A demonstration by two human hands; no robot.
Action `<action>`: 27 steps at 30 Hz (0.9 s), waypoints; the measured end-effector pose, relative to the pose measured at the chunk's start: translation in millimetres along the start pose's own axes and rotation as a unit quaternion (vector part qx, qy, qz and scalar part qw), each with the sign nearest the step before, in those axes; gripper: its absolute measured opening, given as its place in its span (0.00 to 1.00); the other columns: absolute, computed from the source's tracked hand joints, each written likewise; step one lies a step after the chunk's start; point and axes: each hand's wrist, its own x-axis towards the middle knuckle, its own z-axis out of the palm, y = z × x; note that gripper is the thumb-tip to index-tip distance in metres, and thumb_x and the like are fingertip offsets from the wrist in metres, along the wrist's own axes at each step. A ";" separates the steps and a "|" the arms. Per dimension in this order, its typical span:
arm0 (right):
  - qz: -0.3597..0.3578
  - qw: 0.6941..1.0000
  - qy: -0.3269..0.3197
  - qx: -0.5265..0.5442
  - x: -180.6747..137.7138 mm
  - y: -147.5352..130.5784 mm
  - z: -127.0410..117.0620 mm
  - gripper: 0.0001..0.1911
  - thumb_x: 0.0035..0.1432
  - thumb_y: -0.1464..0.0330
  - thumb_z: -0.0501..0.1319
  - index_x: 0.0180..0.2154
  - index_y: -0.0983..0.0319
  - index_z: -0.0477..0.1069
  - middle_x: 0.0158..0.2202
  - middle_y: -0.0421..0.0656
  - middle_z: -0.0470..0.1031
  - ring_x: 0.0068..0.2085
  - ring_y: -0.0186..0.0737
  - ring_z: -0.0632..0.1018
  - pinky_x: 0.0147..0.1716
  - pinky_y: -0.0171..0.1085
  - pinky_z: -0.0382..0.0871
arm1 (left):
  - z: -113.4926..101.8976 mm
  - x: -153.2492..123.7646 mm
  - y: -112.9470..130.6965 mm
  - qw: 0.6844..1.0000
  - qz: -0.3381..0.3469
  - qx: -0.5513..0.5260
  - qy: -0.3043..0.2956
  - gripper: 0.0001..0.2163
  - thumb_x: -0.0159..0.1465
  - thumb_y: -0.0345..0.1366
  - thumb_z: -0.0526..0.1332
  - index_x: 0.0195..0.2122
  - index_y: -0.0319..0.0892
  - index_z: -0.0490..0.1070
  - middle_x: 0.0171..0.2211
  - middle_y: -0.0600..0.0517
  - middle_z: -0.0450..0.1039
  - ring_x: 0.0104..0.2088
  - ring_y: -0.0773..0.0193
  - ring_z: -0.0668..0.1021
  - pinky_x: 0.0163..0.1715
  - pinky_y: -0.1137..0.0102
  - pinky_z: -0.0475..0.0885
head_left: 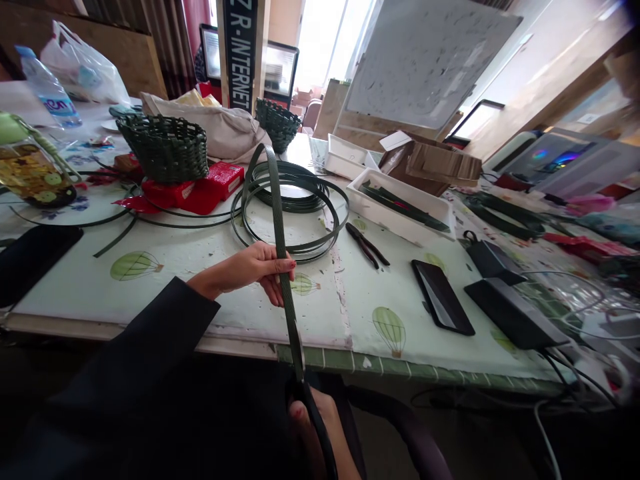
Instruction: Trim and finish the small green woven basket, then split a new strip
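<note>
A long dark green flat strip (280, 220) rises from a coil (295, 200) lying on the table and runs down toward my lap. My left hand (255, 270) is closed around the strip just above the table's front edge. My right hand (320, 427) is low in the shadow below the table edge and grips the strip's lower end. The strip arches up behind the left hand before it joins the coil.
A woven green basket (167, 147) stands on red boxes (205, 190) at the back left, a second basket (279, 123) behind. Pliers (367, 243), a phone (443, 297), power adapters (510, 310), white trays (400, 207), a bottle (47, 87) and a jar (33, 170) lie about.
</note>
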 end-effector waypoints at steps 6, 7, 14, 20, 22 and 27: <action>-0.004 0.999 -0.003 -0.038 1.6 1.5 -5.1 0.31 0.54 0.39 0.48 0.22 0.60 0.50 0.23 0.35 0.47 0.25 0.32 0.52 0.22 0.36 0.44 | 3.2 -0.8 1.7 1.000 0.001 -0.010 -0.005 0.14 0.62 0.43 0.60 0.33 0.35 0.71 0.25 0.44 0.78 0.23 0.61 0.81 0.22 0.72 0.77; -0.004 0.999 -0.003 -0.038 1.7 1.0 -4.8 0.31 0.54 0.39 0.48 0.22 0.60 0.49 0.22 0.35 0.47 0.25 0.31 0.52 0.22 0.36 0.44 | 3.4 -1.1 2.1 1.000 0.001 -0.010 -0.006 0.14 0.62 0.43 0.60 0.33 0.35 0.71 0.25 0.44 0.78 0.23 0.61 0.81 0.22 0.72 0.77; -0.013 0.999 0.037 -0.032 -0.4 -4.0 2.3 0.32 0.52 0.38 0.49 0.20 0.60 0.48 0.21 0.35 0.46 0.24 0.31 0.51 0.22 0.36 0.44 | 1.8 -1.4 1.0 1.000 0.001 -0.006 -0.011 0.13 0.62 0.43 0.60 0.33 0.35 0.71 0.26 0.43 0.79 0.24 0.61 0.81 0.22 0.72 0.77; -0.014 0.998 0.062 -0.025 1.1 0.2 8.5 0.33 0.51 0.39 0.51 0.17 0.61 0.57 0.18 0.34 0.45 0.21 0.30 0.51 0.20 0.35 0.43 | -0.3 -1.9 3.2 0.999 0.040 0.031 0.017 0.13 0.62 0.42 0.59 0.30 0.35 0.73 0.22 0.48 0.75 0.20 0.67 0.77 0.19 0.76 0.71; -0.015 0.998 0.061 -0.031 2.0 2.4 10.0 0.34 0.51 0.38 0.51 0.17 0.62 0.62 0.18 0.34 0.46 0.21 0.30 0.53 0.20 0.35 0.43 | -1.4 -3.5 5.1 0.995 0.069 0.046 0.047 0.13 0.61 0.40 0.60 0.28 0.34 0.74 0.20 0.51 0.71 0.18 0.71 0.73 0.17 0.78 0.68; -0.006 0.997 0.042 -0.062 2.5 -11.5 0.4 0.35 0.48 0.38 0.53 0.18 0.64 0.68 0.18 0.35 0.50 0.22 0.31 0.55 0.20 0.34 0.47 | -9.2 -5.1 10.5 0.980 0.135 0.001 0.144 0.11 0.60 0.37 0.61 0.24 0.35 0.73 0.19 0.55 0.66 0.16 0.76 0.66 0.14 0.80 0.60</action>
